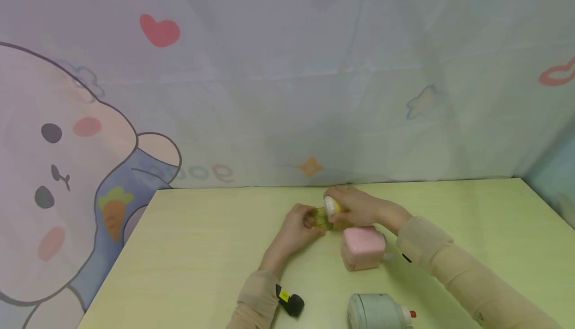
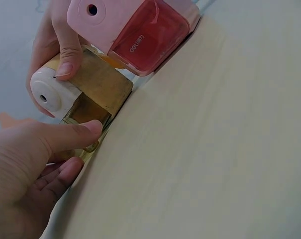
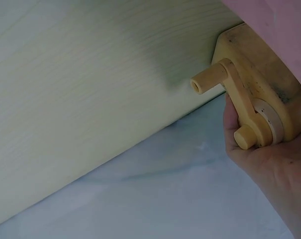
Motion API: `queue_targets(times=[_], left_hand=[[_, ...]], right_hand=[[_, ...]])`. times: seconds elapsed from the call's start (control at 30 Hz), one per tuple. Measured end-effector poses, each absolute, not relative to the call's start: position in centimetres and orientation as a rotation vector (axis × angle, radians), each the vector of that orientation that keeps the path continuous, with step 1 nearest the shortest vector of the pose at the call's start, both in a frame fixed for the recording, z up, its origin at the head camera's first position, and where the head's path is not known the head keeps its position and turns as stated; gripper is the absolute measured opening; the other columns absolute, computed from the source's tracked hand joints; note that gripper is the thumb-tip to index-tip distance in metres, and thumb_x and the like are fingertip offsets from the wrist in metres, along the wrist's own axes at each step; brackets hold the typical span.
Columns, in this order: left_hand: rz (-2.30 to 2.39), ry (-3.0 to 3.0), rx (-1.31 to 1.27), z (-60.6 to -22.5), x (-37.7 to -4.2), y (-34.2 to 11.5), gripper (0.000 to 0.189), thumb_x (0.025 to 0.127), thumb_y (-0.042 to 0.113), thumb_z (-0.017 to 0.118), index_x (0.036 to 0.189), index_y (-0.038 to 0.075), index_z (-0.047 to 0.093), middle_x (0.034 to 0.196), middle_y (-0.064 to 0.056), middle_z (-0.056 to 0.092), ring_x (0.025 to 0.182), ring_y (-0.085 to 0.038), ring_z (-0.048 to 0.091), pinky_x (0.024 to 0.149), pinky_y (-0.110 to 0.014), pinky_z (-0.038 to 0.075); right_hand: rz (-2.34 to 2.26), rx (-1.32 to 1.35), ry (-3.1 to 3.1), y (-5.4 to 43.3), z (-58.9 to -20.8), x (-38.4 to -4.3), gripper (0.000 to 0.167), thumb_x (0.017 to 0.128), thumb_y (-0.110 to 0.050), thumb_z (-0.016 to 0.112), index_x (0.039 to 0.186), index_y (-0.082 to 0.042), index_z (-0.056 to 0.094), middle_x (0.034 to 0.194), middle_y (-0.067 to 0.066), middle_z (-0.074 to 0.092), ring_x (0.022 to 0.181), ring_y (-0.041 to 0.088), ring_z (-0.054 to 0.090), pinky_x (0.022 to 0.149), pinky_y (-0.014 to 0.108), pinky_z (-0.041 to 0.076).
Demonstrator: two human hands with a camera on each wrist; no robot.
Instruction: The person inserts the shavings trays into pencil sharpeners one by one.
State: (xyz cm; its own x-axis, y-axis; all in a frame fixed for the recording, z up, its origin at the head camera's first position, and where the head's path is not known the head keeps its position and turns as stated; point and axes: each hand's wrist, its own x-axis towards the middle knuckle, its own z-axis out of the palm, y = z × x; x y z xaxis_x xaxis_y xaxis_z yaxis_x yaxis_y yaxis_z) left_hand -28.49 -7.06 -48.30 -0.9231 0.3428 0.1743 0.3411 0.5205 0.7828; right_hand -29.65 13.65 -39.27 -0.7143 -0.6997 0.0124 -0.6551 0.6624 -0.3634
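Note:
A yellow hand-crank pencil sharpener [image 2: 103,82] with a white front stands on the table near its back edge. My right hand [image 1: 361,206] grips its body from above and behind. In the right wrist view its crank handle [image 3: 240,94] sticks out at the back. My left hand [image 1: 294,231] pinches the clear yellowish shavings drawer [image 1: 321,219] at the sharpener's front, thumb on one side and fingers on the other. That drawer juts out in front of the body, and the left fingers partly hide it.
A pink pencil sharpener [image 1: 365,246] stands close in front of the yellow one, just below my right wrist. Nearer the front is a pale green sharpener [image 1: 377,311] with a red-tipped part. A cartoon-printed cloth [image 1: 278,94] hangs behind the table [image 1: 202,259].

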Motion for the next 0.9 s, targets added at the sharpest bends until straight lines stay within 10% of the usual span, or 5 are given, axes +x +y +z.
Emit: queue_targets(times=[0.9], left_hand=[[1.390, 2.776, 0.639, -47.53, -28.10, -6.01, 0.052, 0.076, 0.021, 0.081, 0.119, -0.001, 0.061, 0.095, -0.006, 0.054, 0.078, -0.008, 0.051, 0.069, -0.017, 0.047]], right_hand=[[-0.552, -1.199, 2.744, 13.59, -38.92, -29.26, 0.041, 0.089, -0.020, 0.067, 0.124, -0.008, 0.050, 0.117, 0.009, 0.058, 0.104, 0.026, 0.053, 0.091, 0.047, 0.043]])
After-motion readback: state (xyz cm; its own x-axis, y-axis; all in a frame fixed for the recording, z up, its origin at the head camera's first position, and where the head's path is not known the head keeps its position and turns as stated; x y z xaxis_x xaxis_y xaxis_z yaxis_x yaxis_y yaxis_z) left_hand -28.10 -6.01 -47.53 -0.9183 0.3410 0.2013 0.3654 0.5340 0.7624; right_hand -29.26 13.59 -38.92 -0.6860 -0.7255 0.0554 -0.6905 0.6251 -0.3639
